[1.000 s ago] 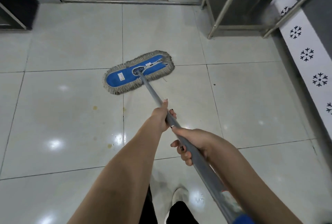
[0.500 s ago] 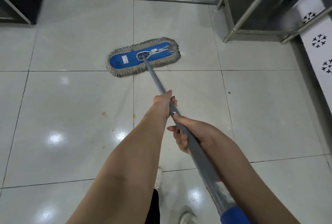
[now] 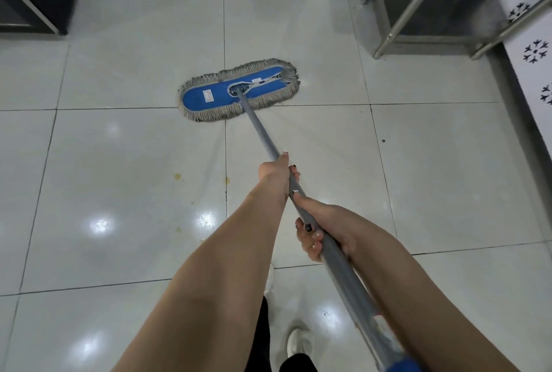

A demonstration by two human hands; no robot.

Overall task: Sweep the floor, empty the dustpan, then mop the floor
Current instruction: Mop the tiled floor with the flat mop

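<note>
Two hands are on the grey mop shaft (image 3: 263,132) in the single head view. The left hand (image 3: 275,170) is curled round it further down, thumb laid along the top; its fingers are mostly hidden behind the shaft. The right hand (image 3: 324,229) wraps it just behind, fingertips showing underneath. The mop head (image 3: 239,89), blue with a grey fringe, lies flat on the tiled floor (image 3: 119,162) across a grout line, well ahead of both hands. The shaft's blue upper end is cut off at the bottom edge. Yellowish spots (image 3: 178,176) mark the tile left of the arms. One white shoe (image 3: 296,341) shows below; another is largely hidden by the left forearm.
</note>
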